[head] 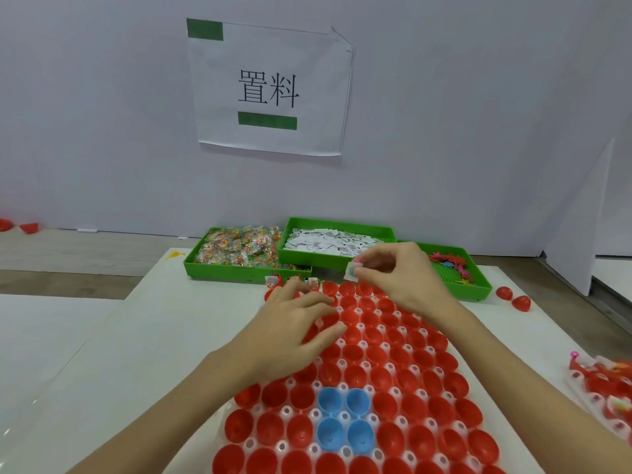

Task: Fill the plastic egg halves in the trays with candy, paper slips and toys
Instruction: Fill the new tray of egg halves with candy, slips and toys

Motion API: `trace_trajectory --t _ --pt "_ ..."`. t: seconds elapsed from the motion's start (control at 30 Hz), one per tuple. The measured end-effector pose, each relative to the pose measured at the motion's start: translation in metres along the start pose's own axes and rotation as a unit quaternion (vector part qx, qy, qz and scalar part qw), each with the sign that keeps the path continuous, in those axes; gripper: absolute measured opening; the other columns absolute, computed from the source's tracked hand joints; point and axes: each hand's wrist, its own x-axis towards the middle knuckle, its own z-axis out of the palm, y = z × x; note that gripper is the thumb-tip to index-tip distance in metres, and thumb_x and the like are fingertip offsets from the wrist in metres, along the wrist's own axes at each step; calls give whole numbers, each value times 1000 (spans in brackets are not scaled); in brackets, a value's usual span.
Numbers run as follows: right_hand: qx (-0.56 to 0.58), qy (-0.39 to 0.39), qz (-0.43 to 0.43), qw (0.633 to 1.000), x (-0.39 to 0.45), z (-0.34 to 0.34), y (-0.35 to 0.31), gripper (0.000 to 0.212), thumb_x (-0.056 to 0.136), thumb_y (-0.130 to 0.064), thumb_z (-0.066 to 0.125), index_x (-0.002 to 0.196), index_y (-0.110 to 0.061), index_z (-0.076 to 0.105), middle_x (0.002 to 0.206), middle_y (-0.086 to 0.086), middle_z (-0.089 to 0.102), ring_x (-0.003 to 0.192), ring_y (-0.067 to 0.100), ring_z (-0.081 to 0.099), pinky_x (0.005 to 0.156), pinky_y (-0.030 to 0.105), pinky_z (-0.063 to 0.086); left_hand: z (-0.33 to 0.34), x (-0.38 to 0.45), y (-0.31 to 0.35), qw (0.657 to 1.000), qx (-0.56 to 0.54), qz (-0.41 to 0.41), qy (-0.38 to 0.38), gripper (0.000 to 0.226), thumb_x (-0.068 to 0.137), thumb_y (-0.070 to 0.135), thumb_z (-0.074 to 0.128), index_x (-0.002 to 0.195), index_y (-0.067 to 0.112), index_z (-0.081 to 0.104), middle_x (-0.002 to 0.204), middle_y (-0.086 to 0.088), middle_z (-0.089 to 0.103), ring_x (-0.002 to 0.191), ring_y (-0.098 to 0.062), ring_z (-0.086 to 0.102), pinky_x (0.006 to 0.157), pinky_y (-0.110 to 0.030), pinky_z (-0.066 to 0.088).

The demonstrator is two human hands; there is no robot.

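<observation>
The right hand [400, 278] pinches a small candy packet [352, 270] between thumb and fingertips, above the far end of the egg tray [342, 388]. The left hand [294, 326] rests fingers-spread on the tray's red halves — holding nothing. Beyond the tray sit three green bins [337, 224] — candy, paper slips, toys.
</observation>
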Motion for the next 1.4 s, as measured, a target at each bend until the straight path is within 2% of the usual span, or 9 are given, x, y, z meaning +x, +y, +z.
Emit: trace_trajectory --t 0.13,0.4,0.5,0.67,0.83,0.97,1.13,1.27,1.4 --pt "-44 -38 4 998 27 23 7 9 86 -20 82 94 -16 81 85 -3 78 81 6 72 78 22 56 12 -1 -2 998 48 -5 -47 77 97 74 5 155 35 38 154 23 43 142 -10 23 120 -36 13" --pt "-149 -114 1 982 47 49 5 11 87 -24 81 94 -15 82 86 0 77 74 5 67 64 12 48 10 2 -4 997 29 -15 -72 78 96 74 6 155 35 38 152 21 44 142 -10 22 122 -40 13" --pt "-181 -142 7 973 53 47 0 13 85 -26 83 92 -15 82 86 1 77 79 10 71 74 24 57 9 3 -5 997 20 -18 -76 78 96 75 6 155 36 39 153 21 45 143 -9 21 122 -40 12" --pt "-176 -151 26 972 57 44 -2 16 82 -30 85 90 -16 82 83 -1 76 77 8 67 72 21 52 9 3 -5 996 14 -24 -88 80 95 77 7 157 36 37 155 21 42 145 -8 18 123 -40 7" --pt "-184 -143 27 972 54 47 -8 13 82 -22 85 87 -11 80 84 6 77 82 16 73 85 32 60 9 3 -5 996 19 -22 -86 80 95 77 8 157 36 37 156 21 41 145 -9 18 122 -40 8" --pt "-218 -194 16 956 58 38 -15 11 86 -15 82 96 -12 81 93 5 78 85 15 73 83 29 60 8 3 -5 996 24 -19 -89 81 94 78 8 157 36 36 157 20 40 145 -10 18 120 -39 7" --pt "-242 -225 36 943 64 38 -24 14 86 -18 82 99 -12 81 102 4 77 95 17 71 88 32 59 7 3 -5 995 22 -20 -92 79 94 77 9 158 37 35 157 20 40 145 -11 18 120 -40 6" --pt "-302 -272 102 908 72 42 -31 35 92 -31 74 120 -11 71 121 4 72 112 20 67 97 31 54 7 4 -6 995 22 -20 -97 79 95 77 10 158 36 35 157 20 40 144 -10 18 120 -40 7" --pt "-308 -282 114 901 79 44 -33 43 92 -31 76 127 -8 65 125 7 69 116 25 66 99 34 53 6 3 -7 995 20 -18 -100 81 94 78 8 158 36 36 157 21 40 142 -9 17 120 -40 6"
